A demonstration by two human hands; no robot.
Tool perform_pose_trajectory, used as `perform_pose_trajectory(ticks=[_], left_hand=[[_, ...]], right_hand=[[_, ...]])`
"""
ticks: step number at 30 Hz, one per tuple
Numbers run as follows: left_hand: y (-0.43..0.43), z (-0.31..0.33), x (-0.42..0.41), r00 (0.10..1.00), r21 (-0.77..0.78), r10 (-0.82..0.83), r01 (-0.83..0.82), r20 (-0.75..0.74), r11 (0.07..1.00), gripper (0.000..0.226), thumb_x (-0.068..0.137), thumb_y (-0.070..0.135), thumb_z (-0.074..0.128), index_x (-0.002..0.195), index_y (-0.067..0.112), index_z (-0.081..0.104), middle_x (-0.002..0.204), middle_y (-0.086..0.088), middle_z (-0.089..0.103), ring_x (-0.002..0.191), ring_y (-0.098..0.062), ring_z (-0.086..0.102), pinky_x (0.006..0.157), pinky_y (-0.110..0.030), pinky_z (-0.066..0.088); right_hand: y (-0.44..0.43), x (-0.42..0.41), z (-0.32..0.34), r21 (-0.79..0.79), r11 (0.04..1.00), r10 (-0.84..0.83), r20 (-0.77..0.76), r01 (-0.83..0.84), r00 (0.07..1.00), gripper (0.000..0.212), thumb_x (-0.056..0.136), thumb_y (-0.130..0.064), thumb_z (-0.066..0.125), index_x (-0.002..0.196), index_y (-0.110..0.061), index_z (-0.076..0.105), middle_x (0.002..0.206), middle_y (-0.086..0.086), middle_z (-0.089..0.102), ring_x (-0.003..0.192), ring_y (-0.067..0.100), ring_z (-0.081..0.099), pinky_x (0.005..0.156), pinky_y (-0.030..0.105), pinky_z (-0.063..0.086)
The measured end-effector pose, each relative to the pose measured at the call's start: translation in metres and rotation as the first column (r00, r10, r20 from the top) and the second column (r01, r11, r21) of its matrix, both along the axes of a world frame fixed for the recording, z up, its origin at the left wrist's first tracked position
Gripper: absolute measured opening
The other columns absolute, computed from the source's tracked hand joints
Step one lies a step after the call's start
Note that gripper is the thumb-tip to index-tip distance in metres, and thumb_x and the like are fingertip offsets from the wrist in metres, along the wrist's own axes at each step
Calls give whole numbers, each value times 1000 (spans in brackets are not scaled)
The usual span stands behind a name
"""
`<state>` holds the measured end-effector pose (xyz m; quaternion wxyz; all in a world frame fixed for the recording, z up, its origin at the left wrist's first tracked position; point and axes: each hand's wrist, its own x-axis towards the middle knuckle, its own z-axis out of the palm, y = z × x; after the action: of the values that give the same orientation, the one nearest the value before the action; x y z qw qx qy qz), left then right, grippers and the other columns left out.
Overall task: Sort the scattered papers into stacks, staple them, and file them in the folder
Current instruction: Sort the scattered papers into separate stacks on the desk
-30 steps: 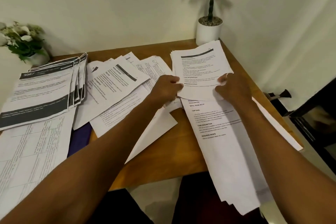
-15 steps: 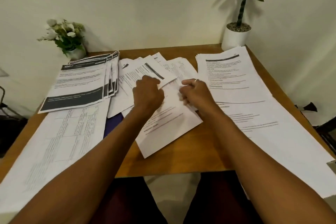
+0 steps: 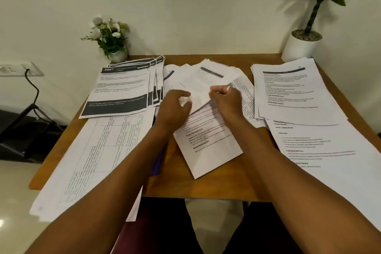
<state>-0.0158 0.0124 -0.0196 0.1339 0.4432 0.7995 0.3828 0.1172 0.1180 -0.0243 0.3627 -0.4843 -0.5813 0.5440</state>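
Note:
Both my hands meet over the loose papers in the middle of the wooden table point(image 3: 216, 181). My left hand point(image 3: 175, 107) and my right hand point(image 3: 225, 99) each pinch the near edge of a blurred white sheet with a dark header bar point(image 3: 203, 82), lifted off the scattered pile point(image 3: 208, 142). A stack with dark bands point(image 3: 121, 90) lies at the back left. A sorted white stack point(image 3: 292, 90) sits at the back right. A purple folder point(image 3: 157, 163) peeks out under the papers beside my left forearm.
Table-printed sheets point(image 3: 99, 159) overhang the table's left front edge. More white pages point(image 3: 329, 161) cover the right front. A small flower pot point(image 3: 115, 51) stands at the back left, a white plant pot point(image 3: 301, 47) at the back right. A wall socket with a black cable point(image 3: 26, 72) is at the left.
My hands left the right stack, moved to the middle pile and took hold of one sheet, which now lifts. My view swung left.

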Motion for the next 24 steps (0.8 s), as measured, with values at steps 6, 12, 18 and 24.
perform_pose_trajectory(ticks=[6,12,18,24], left_hand=[[5,17,-3,996,38,64,-67,64,997,51,97,45,64,142,26,52,155,2,43,141,-18,42,112,-36,35],[8,19,31,908,67,-177,164,381,984,69,91,57,67,148,25,46,147,4,55,131,-14,56,103,-39,50],[24,10,73,811,148,-138,65,568,987,25,100,30,63,124,22,65,97,17,69,83,-3,71,57,-12,53],[52,1,105,734,131,-88,-1,673,991,25,102,21,61,127,16,65,116,1,73,92,-13,72,69,-24,58]], right_hand=[[24,54,26,60,979,-164,-322,193,932,27,83,4,47,83,-17,62,65,-4,54,51,7,44,46,21,34],[34,105,45,-47,984,-174,-410,170,895,25,74,-1,46,72,-20,62,63,-4,50,57,11,42,52,24,33],[40,146,39,-81,995,-68,-240,49,968,40,93,-13,67,130,-25,57,112,-6,67,96,13,66,78,28,56],[52,191,16,109,978,181,-6,-180,983,95,82,1,79,156,-36,31,152,-3,50,131,16,55,104,38,52]])
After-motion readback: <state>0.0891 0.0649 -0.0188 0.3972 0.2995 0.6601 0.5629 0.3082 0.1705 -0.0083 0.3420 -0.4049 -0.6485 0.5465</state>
